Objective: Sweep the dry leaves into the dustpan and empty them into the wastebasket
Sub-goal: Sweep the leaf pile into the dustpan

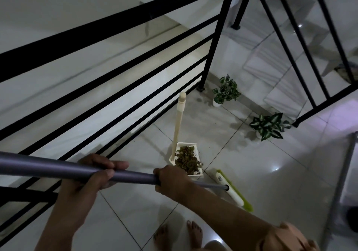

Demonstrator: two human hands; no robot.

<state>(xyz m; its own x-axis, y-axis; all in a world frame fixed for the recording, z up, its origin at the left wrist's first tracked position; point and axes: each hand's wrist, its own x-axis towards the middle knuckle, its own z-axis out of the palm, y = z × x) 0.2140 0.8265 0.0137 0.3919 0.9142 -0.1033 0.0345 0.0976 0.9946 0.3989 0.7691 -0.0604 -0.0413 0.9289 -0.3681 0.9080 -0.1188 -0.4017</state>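
**Operator:** Both of my hands are wrapped around the grey broom handle (58,170): the left hand (96,175) curls over it higher up, the right hand (170,181) clamps it lower down, nearer the broom head (233,189).

**Observer:** Where are the leaves?

**Operator:** From the head view, the dry leaves (187,159) are piled in the cream dustpan (182,145), which stands on the tiled floor (251,163) beside the black railing (116,24), its long handle upright. The green bristles rest just beside the pan's open lip. A few crumbs lie near it. I see no wastebasket.

**Observer:** What worries you?

**Operator:** I judge the sweeping nearly done. A clumsy broom stroke could knock the pan over and spill the pile. Tilting the pan while lifting it could shed leaves, or send some through the railing gaps. The two potted plants (267,124) stand close enough to clip.
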